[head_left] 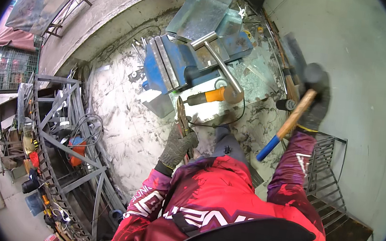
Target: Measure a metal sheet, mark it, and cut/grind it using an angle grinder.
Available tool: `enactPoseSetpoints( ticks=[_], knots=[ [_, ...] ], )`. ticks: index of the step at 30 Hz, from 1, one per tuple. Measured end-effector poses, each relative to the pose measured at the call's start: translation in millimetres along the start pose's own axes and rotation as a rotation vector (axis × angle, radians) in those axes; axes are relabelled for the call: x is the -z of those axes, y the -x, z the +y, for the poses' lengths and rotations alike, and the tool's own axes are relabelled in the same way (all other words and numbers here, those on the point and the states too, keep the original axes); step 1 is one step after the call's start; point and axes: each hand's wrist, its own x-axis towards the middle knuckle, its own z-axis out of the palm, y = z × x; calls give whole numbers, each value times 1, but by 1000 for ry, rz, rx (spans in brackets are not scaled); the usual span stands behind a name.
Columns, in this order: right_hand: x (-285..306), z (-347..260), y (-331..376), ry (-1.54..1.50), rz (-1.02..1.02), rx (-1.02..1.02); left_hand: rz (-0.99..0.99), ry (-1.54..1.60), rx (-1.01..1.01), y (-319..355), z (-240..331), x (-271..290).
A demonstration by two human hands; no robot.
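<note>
My left hand [178,149], in a grey knit glove, is closed around a pair of pliers [181,114] with worn handles, its jaws pointing up toward the bench. At the right, my right hand [318,105], in a dark glove, grips a hammer [294,114] close to its dark head. The hammer's wooden handle slants down to a blue end; hand and head are blurred by motion. A blue bench vise [161,65] with a steel bar handle [228,72] sits beyond my left hand. Just in front of it lies an orange and black angle grinder [212,95].
Metal sheets [197,15] lie behind the vise. A metal rack [69,154] with metal bars and tools stands at the left. To the right are a pale wall [361,82] and a dark metal stair-like frame [327,167]. A cable [240,114] trails from the grinder.
</note>
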Motion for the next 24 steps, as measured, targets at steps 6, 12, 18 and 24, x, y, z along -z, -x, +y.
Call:
enactPoseSetpoints(
  ticks=[6, 12, 18, 24],
  knots=[
    [-133, 112, 164, 198, -356, -178, -140, 218, -141, 44, -7, 17],
    [-236, 153, 213, 342, -457, -178, -172, 238, 24, 60, -10, 31],
    [-245, 179, 166, 613, -790, 137, -77, 344, -29, 32, 21, 68],
    [-178, 221, 57, 1393, -343, 44, 151, 366, -289, 6, 68, 133]
  ],
)
